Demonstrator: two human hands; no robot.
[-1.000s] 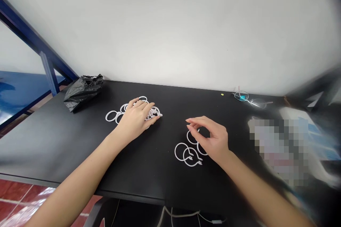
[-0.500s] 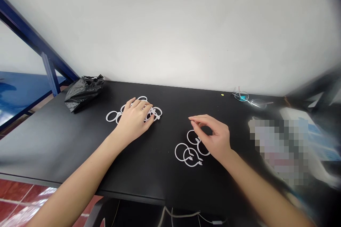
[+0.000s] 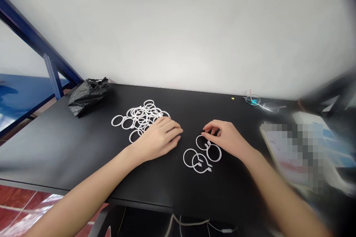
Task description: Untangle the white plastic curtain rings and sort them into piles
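Several thin white plastic rings with small clip ends (image 3: 139,114) lie in a loose pile on the black table. My left hand (image 3: 158,137) is at the pile's right edge, palm down, covering part of it. Its thumb and index finger are close together, and anything they hold is hidden. Apart from the pile, a smaller group of white rings (image 3: 200,163) lies flat in front of my right hand (image 3: 228,137). My right hand is half curled just beyond this group, thumb and fingers apart, with nothing visible between them.
A crumpled black plastic bag (image 3: 88,94) sits at the back left. Eyeglasses (image 3: 253,100) lie by the wall at the back right. A partly blurred flat item (image 3: 283,152) and a white-and-blue package (image 3: 330,144) are on the right. Cables (image 3: 191,224) hang below the front edge.
My left hand has moved off the pile, rightward and nearer, uncovering most of the rings. My right hand has shifted slightly right, and its thumb and fingertips have parted.
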